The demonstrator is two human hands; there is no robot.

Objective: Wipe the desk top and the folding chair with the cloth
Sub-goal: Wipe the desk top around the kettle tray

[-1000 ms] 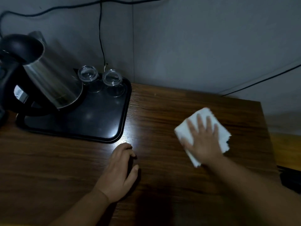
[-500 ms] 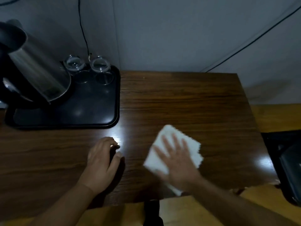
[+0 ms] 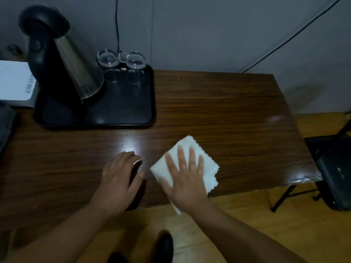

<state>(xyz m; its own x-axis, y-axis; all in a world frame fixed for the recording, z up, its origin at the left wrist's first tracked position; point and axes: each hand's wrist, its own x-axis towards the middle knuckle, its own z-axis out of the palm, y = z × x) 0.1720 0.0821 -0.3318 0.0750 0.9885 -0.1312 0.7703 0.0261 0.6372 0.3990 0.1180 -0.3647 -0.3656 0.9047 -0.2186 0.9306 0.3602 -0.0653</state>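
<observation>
Cloth (image 3: 191, 164) lies flat on the dark wood desk (image 3: 218, 111), close to its near edge and right of centre, with one corner hanging just past that edge.

At the far left of the desk sits a white box (image 3: 14, 86) with a barcode on its side, and a dark object below it is cut off by the frame and cannot be made out. Next comes a black tray (image 3: 121, 112) by the wall. On it stands a steel kettle (image 3: 62, 56) with a black lid and handle, and behind the kettle's right side stand two clear glasses (image 3: 121, 60), side by side at the tray's back rim. A thin black cable (image 3: 117, 25) runs down the wall above them.

Nearer the person, the left hand (image 3: 118, 179) rests on the desk just left of the cloth, its fingers curled loosely under and gripping nothing that can be seen. The right hand (image 3: 187, 179) is spread wide, palm down, pressing the cloth against the wood; the fingers lie flat on it rather than closing round it.

Beyond the desk's right edge, on the yellow floor (image 3: 284, 224), stands a black folding chair (image 3: 334, 168), only partly in view, well apart from both hands. A dark shoe (image 3: 165, 245) shows at the bottom.
</observation>
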